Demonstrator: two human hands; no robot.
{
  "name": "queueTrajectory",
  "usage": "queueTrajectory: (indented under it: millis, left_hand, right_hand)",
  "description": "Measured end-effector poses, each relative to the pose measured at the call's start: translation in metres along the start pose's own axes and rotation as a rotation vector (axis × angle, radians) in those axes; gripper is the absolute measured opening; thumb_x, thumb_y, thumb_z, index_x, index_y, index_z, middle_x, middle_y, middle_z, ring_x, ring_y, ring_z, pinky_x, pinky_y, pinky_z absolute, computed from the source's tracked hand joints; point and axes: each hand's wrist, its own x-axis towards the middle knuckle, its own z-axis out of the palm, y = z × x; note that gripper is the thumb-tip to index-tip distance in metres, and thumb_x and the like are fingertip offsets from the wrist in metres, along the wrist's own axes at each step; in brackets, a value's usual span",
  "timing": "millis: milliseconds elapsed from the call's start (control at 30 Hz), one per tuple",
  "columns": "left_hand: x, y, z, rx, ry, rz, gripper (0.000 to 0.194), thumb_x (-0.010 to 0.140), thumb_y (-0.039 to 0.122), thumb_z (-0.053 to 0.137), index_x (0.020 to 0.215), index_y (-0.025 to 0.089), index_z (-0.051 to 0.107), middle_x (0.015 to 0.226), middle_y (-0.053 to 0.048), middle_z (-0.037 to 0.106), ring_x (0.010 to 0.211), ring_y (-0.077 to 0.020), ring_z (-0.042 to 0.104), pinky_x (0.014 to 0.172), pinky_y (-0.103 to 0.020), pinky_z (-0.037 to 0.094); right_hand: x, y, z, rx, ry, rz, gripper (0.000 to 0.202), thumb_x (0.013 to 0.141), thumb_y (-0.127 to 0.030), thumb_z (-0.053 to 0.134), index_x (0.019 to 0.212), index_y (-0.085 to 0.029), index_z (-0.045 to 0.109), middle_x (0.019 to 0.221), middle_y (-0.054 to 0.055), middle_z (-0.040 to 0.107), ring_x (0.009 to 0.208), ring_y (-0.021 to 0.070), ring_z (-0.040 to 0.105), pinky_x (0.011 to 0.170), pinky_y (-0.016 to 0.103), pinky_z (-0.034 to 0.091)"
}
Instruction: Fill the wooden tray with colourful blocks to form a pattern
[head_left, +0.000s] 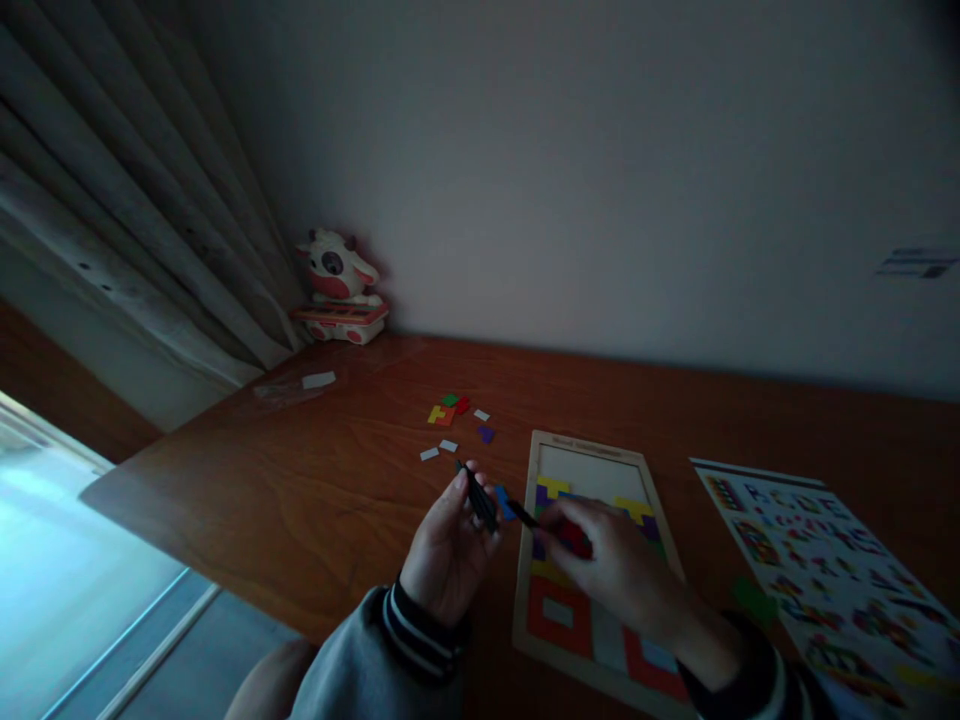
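My left hand [448,560] is raised over the table, palm up, its fingers closed around a dark, thin, flat-looking bundle [481,502]; its exact kind is too dim to make out. Between the fingertips of my right hand [619,565] is a short thin black strip [523,514], pointing toward the left hand. Beneath the right hand lies a wooden-framed puzzle board [586,443] with red, yellow, purple and other coloured pieces, partly covered by that hand. A blue piece [503,502] shows on the table between my hands.
Beyond my left hand lie loose pieces: yellow [437,413], green [450,400], red [463,405], purple [486,434] and white tiles [429,454]. A printed picture sheet [832,570] is at right. A cow toy [341,285] stands by the curtain [142,200].
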Motion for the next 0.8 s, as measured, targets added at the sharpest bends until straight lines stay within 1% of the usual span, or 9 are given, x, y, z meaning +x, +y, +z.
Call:
queueTrajectory:
  millis: [100,233,333,400,467,533,633,700,800]
  left_hand:
    - [0.004,-0.002,0.000,0.078,0.009,0.033,0.008,0.095,0.012,0.056,0.100,0.015,0.062,0.093,-0.006,0.069,0.079,-0.0148,0.071,0.070,-0.027,0.061]
    - [0.019,0.003,0.009,0.191,0.000,0.022,0.006,0.093,0.013,0.059,0.099,0.014,0.060,0.089,-0.005,0.067,0.075,-0.0141,0.070,0.070,-0.028,0.061]
    - [0.041,0.009,0.024,0.311,-0.047,0.001,0.011,0.089,0.014,0.066,0.097,0.013,0.060,0.074,0.000,0.060,0.060,-0.0085,0.062,0.057,-0.019,0.055]
    - [0.061,0.011,0.033,0.443,-0.110,-0.003,0.019,0.084,0.018,0.071,0.100,0.012,0.061,0.068,0.003,0.055,0.049,-0.0046,0.052,0.042,-0.011,0.038]
    - [0.081,0.011,0.038,0.605,-0.152,0.041,0.025,0.081,0.022,0.075,0.101,0.013,0.062,0.066,0.003,0.054,0.046,-0.0040,0.048,0.039,-0.011,0.029]
    - [0.098,0.010,0.039,0.725,-0.146,0.156,0.026,0.080,0.024,0.075,0.100,0.013,0.062,0.065,0.004,0.054,0.047,-0.0049,0.048,0.040,-0.012,0.030]
    - [0.112,0.010,0.034,0.789,-0.129,0.296,0.031,0.081,0.024,0.073,0.109,0.017,0.061,0.066,0.005,0.054,0.049,-0.0062,0.049,0.043,-0.013,0.033]
    - [0.116,0.011,0.028,0.801,-0.132,0.304,0.031,0.082,0.027,0.073,0.109,0.018,0.061,0.066,0.005,0.053,0.050,-0.0069,0.049,0.043,-0.013,0.033]
    - [0.120,0.012,0.020,0.795,-0.112,0.247,0.029,0.083,0.040,0.072,0.095,0.017,0.059,0.063,0.005,0.050,0.045,-0.0059,0.044,0.041,-0.013,0.030]
  right_hand:
    - [-0.009,0.033,-0.024,-0.045,0.061,0.060,0.013,0.089,-0.034,0.056,0.089,-0.028,0.068,0.090,0.002,0.076,0.084,0.0223,0.071,0.074,0.032,0.056]
    - [-0.019,0.082,-0.054,-0.105,0.234,0.157,0.021,0.085,-0.046,0.057,0.087,-0.028,0.068,0.082,0.002,0.076,0.071,0.0228,0.072,0.063,0.032,0.056]
    - [-0.027,0.110,-0.066,-0.118,0.353,0.223,0.025,0.081,-0.051,0.058,0.084,-0.028,0.068,0.081,0.003,0.076,0.074,0.0244,0.073,0.064,0.033,0.058]
    - [-0.032,0.124,-0.068,-0.127,0.401,0.259,0.028,0.078,-0.055,0.060,0.079,-0.028,0.067,0.081,0.005,0.076,0.073,0.0257,0.073,0.065,0.035,0.058]
    - [-0.038,0.136,-0.068,-0.133,0.438,0.291,0.031,0.075,-0.058,0.061,0.074,-0.028,0.066,0.083,0.006,0.077,0.075,0.0270,0.073,0.067,0.037,0.059]
    - [-0.043,0.144,-0.068,-0.109,0.447,0.312,0.033,0.075,-0.060,0.061,0.076,-0.027,0.066,0.084,0.006,0.077,0.077,0.0275,0.074,0.067,0.037,0.059]
    - [-0.047,0.150,-0.070,-0.070,0.464,0.347,0.037,0.077,-0.062,0.060,0.083,-0.026,0.067,0.088,0.006,0.077,0.082,0.0268,0.074,0.069,0.035,0.059]
    - [-0.048,0.150,-0.071,-0.078,0.489,0.371,0.038,0.079,-0.062,0.059,0.087,-0.025,0.067,0.092,0.007,0.077,0.086,0.0264,0.074,0.070,0.034,0.059]
    - [-0.048,0.146,-0.073,-0.108,0.509,0.390,0.039,0.080,-0.062,0.058,0.087,-0.025,0.068,0.090,0.007,0.077,0.085,0.0260,0.073,0.068,0.033,0.058]
